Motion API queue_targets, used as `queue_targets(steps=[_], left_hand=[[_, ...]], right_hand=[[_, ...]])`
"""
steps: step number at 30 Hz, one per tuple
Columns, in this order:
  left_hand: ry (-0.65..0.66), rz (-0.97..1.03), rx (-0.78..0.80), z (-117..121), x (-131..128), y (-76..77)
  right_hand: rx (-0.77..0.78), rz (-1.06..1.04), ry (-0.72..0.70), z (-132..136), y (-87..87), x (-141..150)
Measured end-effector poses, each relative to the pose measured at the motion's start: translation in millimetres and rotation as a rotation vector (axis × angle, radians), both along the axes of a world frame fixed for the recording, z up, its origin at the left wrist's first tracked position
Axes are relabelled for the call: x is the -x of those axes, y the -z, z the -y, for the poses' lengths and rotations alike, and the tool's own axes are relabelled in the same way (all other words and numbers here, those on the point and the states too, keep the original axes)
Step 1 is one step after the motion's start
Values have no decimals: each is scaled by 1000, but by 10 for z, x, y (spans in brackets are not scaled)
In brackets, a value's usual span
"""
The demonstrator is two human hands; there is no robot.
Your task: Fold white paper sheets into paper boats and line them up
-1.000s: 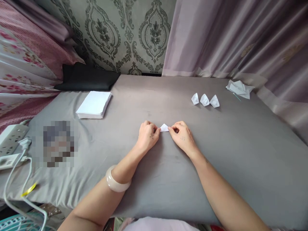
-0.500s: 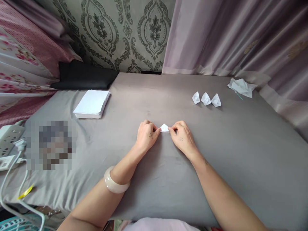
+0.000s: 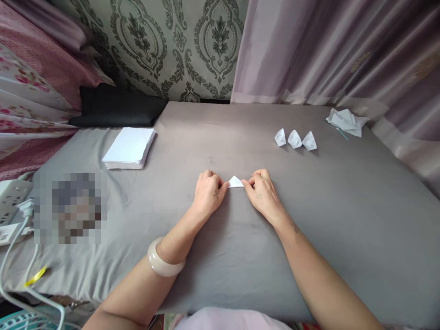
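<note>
Between my two hands is a small piece of folded white paper (image 3: 235, 182), its peak pointing away from me and its straight edge nearest me. My left hand (image 3: 209, 191) pinches the left corner with thumb and fingers. At the right corner, the thumb and forefinger of my right hand (image 3: 263, 193) are closed on the paper. Both corners are covered by my fingertips. Farther off to the right, three folded paper boats (image 3: 294, 139) stand in a row on the grey cloth (image 3: 213, 256).
At the left lies a thick stack of white paper (image 3: 129, 144), with a black cloth (image 3: 120, 107) behind it. Crumpled paper (image 3: 347, 121) and a thin stick (image 3: 342, 134) lie far right. A power strip (image 3: 13, 197) with white cables is at the left edge, near a yellow strip (image 3: 35, 276).
My right hand has shifted slightly outward along the paper, with its fingers a little more raised. My left hand keeps its pinch. The whole view has tilted slightly.
</note>
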State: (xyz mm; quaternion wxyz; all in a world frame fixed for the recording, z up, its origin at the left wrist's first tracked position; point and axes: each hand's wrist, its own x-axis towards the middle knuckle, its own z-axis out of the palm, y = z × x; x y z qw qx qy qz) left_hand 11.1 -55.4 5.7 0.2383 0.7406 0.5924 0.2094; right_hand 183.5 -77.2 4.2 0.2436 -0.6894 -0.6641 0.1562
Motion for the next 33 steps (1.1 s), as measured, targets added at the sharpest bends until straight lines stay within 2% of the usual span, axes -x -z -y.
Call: queue_targets(steps=[3, 5, 7, 9, 10, 14, 18, 23, 33], left_hand=[[52, -39, -82, -8, 4, 13], [184, -80, -193, -16, 0, 4], [369, -157, -268, -10, -14, -28], [499, -274, -271, 27, -47, -78], [523, -340, -255, 61, -72, -103], [444, -522, -224, 249, -210, -151], [389, -519, -216, 374, -300, -165], [417, -529, -189, 393, -275, -229], [349, -578, -85, 389, -182, -332]], right_hand=[[-12, 14, -22, -10, -2, -41], [-30, 12, -36, -17, 3, -60], [-44, 7, -47, -14, 7, -64], [-66, 21, -62, 12, 5, -45], [-79, 46, -79, 38, 0, -24], [-115, 255, -201, 208, -51, 110], [-75, 366, -243, 345, -110, 214], [-23, 432, -241, 367, -149, 238], [-7, 495, -169, 408, -158, 229]])
